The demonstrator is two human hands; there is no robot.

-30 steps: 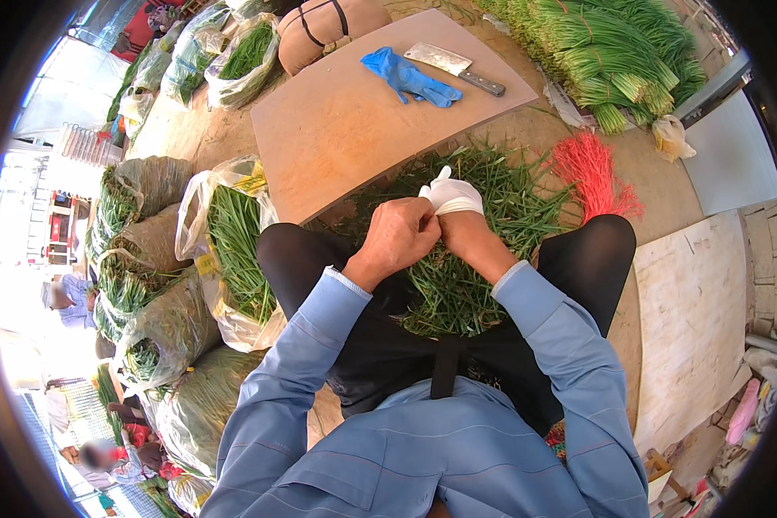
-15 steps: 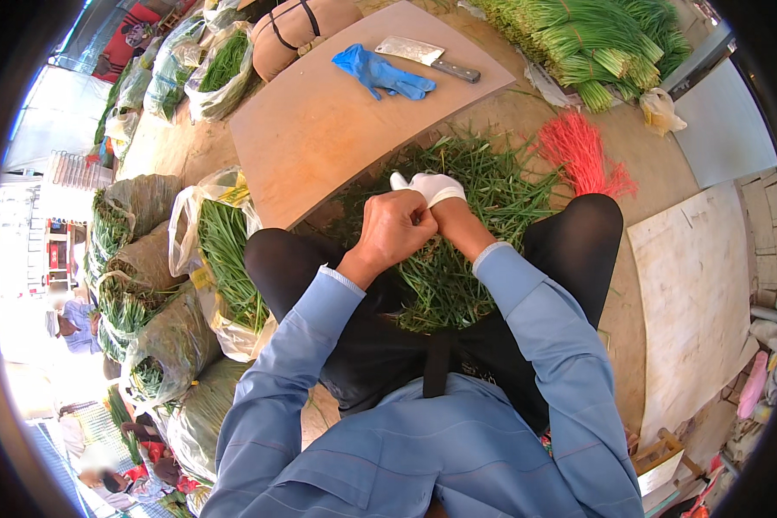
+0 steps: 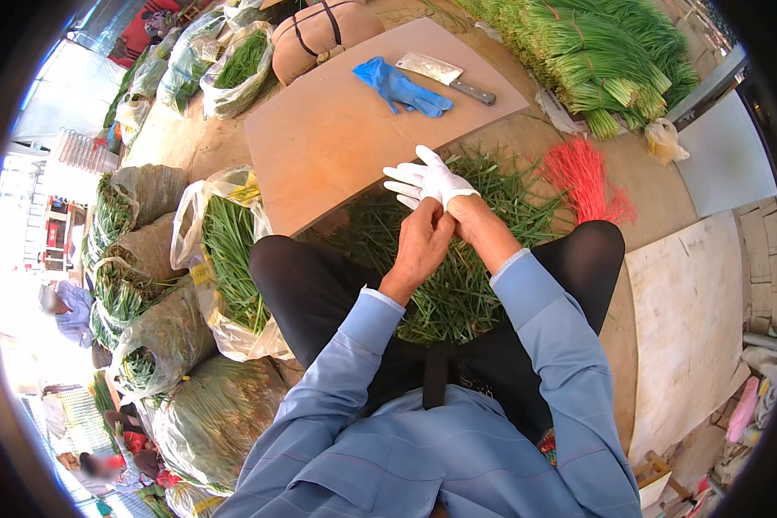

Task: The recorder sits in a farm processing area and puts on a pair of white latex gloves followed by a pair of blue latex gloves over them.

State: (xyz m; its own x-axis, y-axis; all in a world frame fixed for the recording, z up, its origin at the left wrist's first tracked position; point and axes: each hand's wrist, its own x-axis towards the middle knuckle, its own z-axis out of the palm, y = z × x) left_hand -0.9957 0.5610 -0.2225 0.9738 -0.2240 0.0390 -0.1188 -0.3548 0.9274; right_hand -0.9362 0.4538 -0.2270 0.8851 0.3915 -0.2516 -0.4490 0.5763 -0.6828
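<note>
Relative to the earlier frame, the gloved right hand (image 3: 432, 181) has unfolded, and the bare left hand (image 3: 423, 235) has shifted to the underside of the wrist. Right fingers: spread, holding nothing. Left fingers: bent and closed together at the cuff of the white glove (image 3: 447, 183); they appear to pinch it, though the exact contact is hidden. Location: the white glove is on the right hand, above the loose green leaves (image 3: 468, 298), near the edge of the surface (image 3: 319, 155).

Possible faults:
1. Cuff tear, caused by a hard pull or a nail catching the thin-looking material.
2. Cuff slip or roll, caused by a weak pinch.
3. Cut, caused by bare fingers reaching carelessly toward the blue glove (image 3: 399, 88), just beside the uncovered cleaver (image 3: 429, 67).
</note>
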